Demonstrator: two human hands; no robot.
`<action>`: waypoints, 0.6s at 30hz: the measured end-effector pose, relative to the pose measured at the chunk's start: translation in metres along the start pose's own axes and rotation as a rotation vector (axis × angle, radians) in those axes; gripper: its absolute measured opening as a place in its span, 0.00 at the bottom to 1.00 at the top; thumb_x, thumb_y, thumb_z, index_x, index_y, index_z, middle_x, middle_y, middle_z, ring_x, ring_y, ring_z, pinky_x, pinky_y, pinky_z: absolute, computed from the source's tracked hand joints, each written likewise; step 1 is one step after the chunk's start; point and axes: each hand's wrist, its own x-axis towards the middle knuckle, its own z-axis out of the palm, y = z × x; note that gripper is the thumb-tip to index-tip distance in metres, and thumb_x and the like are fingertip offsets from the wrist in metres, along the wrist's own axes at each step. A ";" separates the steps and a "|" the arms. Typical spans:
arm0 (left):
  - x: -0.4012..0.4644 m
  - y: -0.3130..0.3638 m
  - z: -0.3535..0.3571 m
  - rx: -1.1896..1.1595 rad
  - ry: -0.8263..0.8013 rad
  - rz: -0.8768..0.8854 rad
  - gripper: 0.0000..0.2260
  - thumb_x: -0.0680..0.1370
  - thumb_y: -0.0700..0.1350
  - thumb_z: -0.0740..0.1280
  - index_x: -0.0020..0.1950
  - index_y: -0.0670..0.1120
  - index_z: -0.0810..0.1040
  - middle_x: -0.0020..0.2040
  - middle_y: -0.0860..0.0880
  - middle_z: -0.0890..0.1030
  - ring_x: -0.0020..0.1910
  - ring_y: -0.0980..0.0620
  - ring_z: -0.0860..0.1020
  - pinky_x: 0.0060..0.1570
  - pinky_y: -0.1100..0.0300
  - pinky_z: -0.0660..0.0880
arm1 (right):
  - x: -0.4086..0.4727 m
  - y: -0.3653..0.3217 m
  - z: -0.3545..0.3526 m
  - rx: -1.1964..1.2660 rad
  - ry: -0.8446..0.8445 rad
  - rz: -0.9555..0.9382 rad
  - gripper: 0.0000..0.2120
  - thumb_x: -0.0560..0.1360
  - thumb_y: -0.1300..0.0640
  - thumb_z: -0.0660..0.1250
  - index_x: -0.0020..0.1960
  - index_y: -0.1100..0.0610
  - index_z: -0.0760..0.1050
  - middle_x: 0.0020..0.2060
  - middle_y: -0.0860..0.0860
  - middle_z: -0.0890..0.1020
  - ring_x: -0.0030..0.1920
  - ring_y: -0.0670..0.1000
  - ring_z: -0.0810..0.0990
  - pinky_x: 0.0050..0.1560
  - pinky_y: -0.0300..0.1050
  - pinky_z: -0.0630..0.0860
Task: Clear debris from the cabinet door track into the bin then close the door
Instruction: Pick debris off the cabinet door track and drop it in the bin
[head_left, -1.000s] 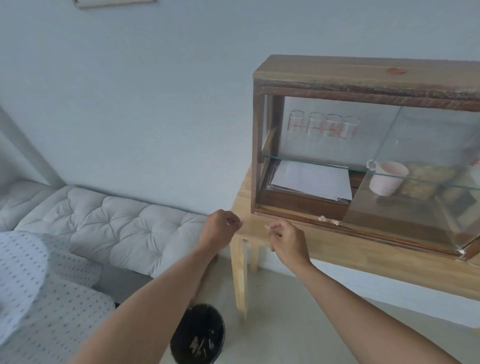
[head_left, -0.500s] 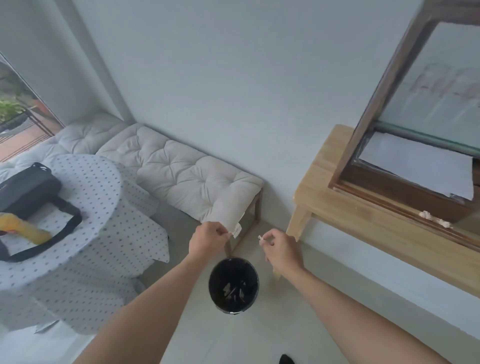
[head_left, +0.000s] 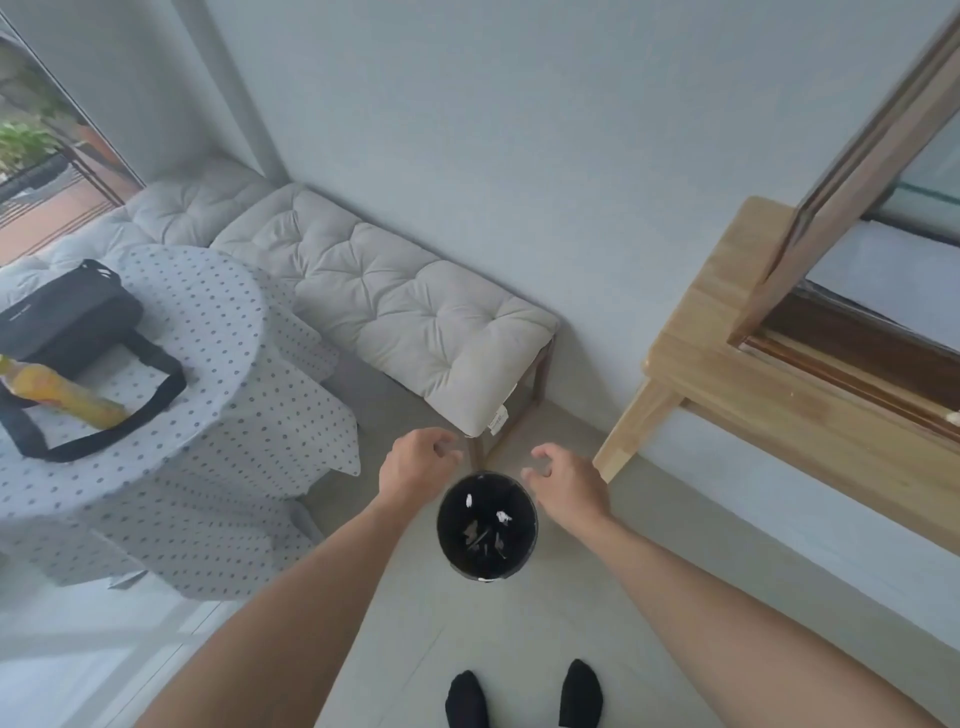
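Head view looked down, left hand (head_left: 415, 462) and right hand (head_left: 569, 480) both spread loosely with nothing pinched, black bin (head_left: 487, 525) between and just below them, pale scraps (head_left: 503, 516) apparently inside, cabinet (head_left: 852, 270) far right.

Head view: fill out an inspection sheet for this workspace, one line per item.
Surface: pale floor; wooden table carrying the cabinet.
Job's things: black bin on the floor, scraps inside; two white bits over its opening.
Clutter: black bag and yellow bottle on the dotted tablecloth.
Grippers: left hand and right hand above the bin, fingers spread, empty.
Cables: nothing seen.
Surroundings: cushioned bench, grey wall.
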 end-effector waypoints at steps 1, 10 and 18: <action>0.000 0.001 -0.001 -0.006 0.000 0.002 0.16 0.78 0.53 0.72 0.65 0.58 0.85 0.49 0.58 0.80 0.51 0.52 0.80 0.55 0.54 0.79 | -0.002 0.000 -0.002 0.000 0.006 0.002 0.19 0.81 0.44 0.68 0.70 0.46 0.78 0.43 0.46 0.88 0.52 0.53 0.86 0.54 0.50 0.81; -0.005 0.077 -0.036 -0.150 -0.057 0.223 0.19 0.75 0.56 0.76 0.65 0.57 0.85 0.44 0.56 0.83 0.44 0.53 0.82 0.53 0.50 0.83 | -0.022 -0.017 -0.086 0.078 0.176 -0.040 0.19 0.82 0.42 0.67 0.71 0.47 0.78 0.44 0.48 0.89 0.53 0.54 0.87 0.57 0.53 0.83; -0.014 0.200 -0.049 -0.130 -0.035 0.519 0.19 0.76 0.57 0.76 0.66 0.57 0.85 0.43 0.57 0.83 0.42 0.58 0.81 0.45 0.56 0.79 | -0.048 -0.002 -0.196 0.181 0.461 0.037 0.17 0.79 0.44 0.67 0.66 0.45 0.80 0.44 0.46 0.88 0.54 0.55 0.86 0.51 0.48 0.78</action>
